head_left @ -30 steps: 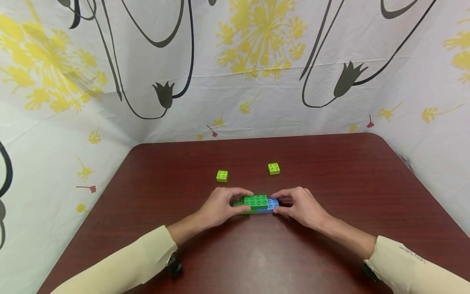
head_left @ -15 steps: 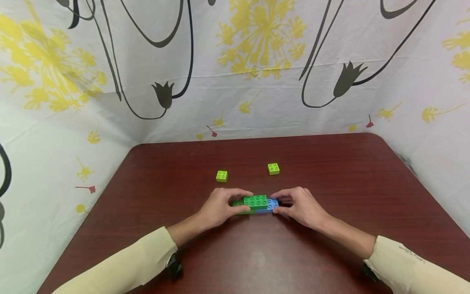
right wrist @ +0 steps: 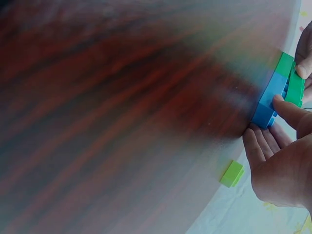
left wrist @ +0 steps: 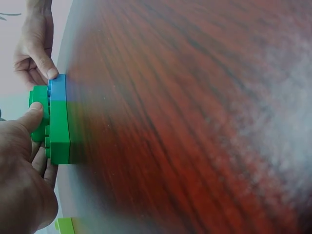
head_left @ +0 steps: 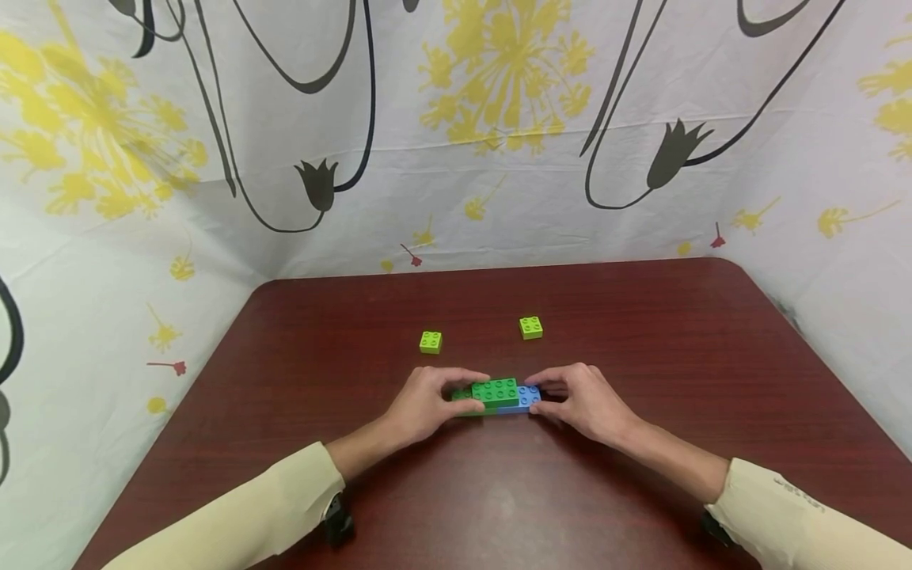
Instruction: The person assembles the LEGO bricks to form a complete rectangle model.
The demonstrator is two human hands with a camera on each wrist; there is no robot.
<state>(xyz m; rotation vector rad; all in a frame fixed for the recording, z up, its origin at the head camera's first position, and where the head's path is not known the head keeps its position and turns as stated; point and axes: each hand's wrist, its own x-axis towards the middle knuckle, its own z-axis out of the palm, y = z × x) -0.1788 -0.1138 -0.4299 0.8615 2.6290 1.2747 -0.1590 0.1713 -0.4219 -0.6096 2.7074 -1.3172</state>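
Note:
A long green toy brick (head_left: 495, 393) lies across the joint between a lower green brick (left wrist: 60, 131) and a blue brick (head_left: 528, 399), which sit end to end on the table. In the left wrist view, studs show in a narrow gap between the upper brick and the lower ones. My left hand (head_left: 419, 407) pinches the upper green brick, thumb on the near side and fingers on the far side. At the other end, my right hand (head_left: 590, 404) holds the blue brick between thumb and fingers. The left hand partly covers the lower green brick in the head view.
Two small lime-green bricks, a left one (head_left: 431, 342) and a right one (head_left: 530, 327), lie farther back on the dark red wooden table (head_left: 342, 324). A white patterned cloth (head_left: 399, 198) hangs behind the table's far edge and along its sides.
Almost nothing differs. My left hand and the upper green brick have shifted very slightly to the left; the right hand stays in place.

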